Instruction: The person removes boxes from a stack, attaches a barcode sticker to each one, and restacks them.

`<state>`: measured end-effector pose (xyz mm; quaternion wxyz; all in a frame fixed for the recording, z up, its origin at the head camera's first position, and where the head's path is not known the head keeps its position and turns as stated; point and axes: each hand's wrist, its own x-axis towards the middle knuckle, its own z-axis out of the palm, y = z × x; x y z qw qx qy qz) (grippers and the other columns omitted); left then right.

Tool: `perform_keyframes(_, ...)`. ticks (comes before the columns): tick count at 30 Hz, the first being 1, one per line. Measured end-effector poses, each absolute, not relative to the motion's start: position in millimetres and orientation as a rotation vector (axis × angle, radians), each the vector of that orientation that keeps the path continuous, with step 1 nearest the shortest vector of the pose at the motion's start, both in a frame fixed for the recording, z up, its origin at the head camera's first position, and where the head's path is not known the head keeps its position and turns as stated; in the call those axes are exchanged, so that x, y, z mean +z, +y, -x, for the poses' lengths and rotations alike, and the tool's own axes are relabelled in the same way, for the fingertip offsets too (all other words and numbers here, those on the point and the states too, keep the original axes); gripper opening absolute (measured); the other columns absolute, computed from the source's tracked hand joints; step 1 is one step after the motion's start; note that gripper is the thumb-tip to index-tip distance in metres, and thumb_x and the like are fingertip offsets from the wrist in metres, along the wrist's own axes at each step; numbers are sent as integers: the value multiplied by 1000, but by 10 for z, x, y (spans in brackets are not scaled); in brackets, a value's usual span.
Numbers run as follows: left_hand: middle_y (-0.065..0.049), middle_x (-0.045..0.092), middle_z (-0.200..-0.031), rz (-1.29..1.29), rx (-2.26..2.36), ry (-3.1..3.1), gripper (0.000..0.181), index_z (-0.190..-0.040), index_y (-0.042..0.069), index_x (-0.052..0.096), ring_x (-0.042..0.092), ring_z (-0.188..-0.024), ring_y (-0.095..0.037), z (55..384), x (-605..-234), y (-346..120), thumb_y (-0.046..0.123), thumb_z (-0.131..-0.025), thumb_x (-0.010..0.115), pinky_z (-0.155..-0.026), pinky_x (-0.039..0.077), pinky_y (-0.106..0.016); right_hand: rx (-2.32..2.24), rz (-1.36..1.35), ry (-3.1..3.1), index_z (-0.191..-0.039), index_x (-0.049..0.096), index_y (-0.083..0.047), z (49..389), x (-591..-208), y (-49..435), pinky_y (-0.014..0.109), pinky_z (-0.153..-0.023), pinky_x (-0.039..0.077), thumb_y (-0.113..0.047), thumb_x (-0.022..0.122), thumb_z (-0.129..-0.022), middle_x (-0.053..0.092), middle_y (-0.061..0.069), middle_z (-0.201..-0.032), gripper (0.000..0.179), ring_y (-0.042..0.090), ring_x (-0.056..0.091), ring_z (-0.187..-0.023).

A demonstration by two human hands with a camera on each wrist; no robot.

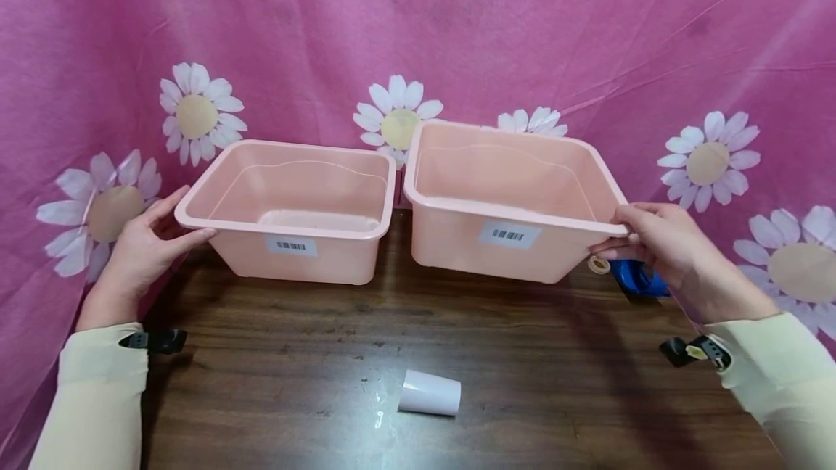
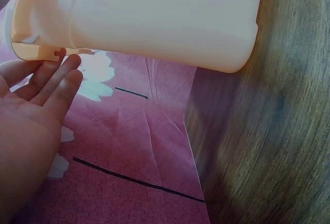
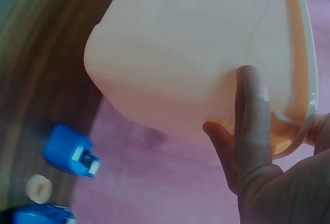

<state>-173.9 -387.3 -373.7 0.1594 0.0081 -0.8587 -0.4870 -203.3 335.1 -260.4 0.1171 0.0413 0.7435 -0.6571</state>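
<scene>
Two pink plastic bins stand side by side at the back of the wooden table, each with a barcode label in front. My left hand [image 1: 140,245] holds the left bin [image 1: 339,263] by its front left rim, thumb at the front and fingers under the lip, as the left wrist view also shows. On the other side, my right hand [image 1: 675,252] grips the right bin [image 1: 444,245] at its front right corner, thumb over the rim and fingers against the outer wall [image 3: 170,59]. The right bin is tilted, its rim higher at the left.
A white cup [image 1: 429,392] lies on its side near the table's front. Behind my right hand are blue objects [image 1: 630,278] and a small tan ring [image 1: 599,265]. A pink cloth [image 1: 457,35] with daisies hangs behind the table.
</scene>
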Motion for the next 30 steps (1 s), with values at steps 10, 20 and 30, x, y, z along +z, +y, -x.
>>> perform_keyframes(10,31,53,-136,-30,-1347,-2445,89,-172,7,42,51,-116,21,1675,-3748,-3874,12,-96,88,-92,43,5,-1979,-149,2170,-82,80,-13,2226,-1979,3115,31,-71,69,-12,51,-115,82,7,-73,44,20,85,-72)
perform_keyframes(20,2,57,-155,-59,-1370,-2446,89,-173,10,40,51,-119,20,1675,-3749,-3840,13,-98,87,-93,45,5,-2027,-53,2199,-90,86,-15,2427,-1624,2648,32,-73,70,-16,64,-112,83,6,-75,31,20,85,-72)
perform_keyframes(30,-7,55,-155,-68,-1330,-2480,89,-173,13,41,48,-121,16,1761,-3782,-3817,18,-98,88,-93,43,5,-2127,25,2124,-86,75,-8,2594,-1525,1923,36,-68,70,-6,55,-105,82,6,-79,28,27,83,-64)
